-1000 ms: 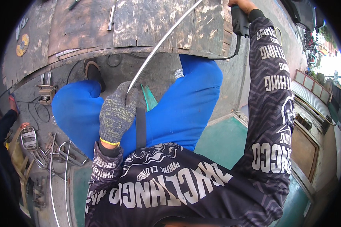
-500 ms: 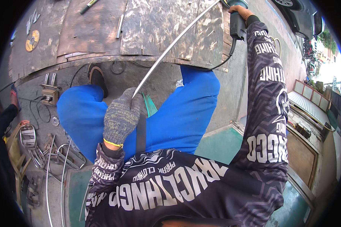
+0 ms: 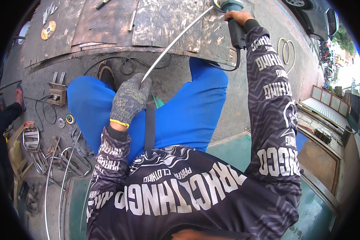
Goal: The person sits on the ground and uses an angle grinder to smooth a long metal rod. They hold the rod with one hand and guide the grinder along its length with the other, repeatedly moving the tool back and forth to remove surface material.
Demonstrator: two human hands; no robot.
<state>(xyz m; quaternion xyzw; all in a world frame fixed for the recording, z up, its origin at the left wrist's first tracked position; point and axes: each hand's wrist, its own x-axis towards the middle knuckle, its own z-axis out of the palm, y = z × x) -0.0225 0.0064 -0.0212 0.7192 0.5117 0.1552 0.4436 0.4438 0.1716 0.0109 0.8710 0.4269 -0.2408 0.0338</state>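
Observation:
My left hand, in a grey knitted glove with a yellow cuff, is closed round the near end of a long, slightly bent metal rod. The rod slants up and right across the wooden table edge. Its far end meets the head of an angle grinder near the top edge. Bare, my right hand is wrapped round the grinder's body, arm stretched far out. The grinder's disc is only partly visible, so I cannot tell whether it touches the rod. A black cord hangs from the grinder's near end.
On the worn plywood table lie a cutting disc, a marker and a short metal strip. Bent metal frames and long rods crowd the floor at left. Another person's foot is at far left; a car stands at upper right.
The grinder and my right hand have shifted left in view, the rod with them. My left hand sits slightly higher, still gripping the rod. The whole view has tilted a little.

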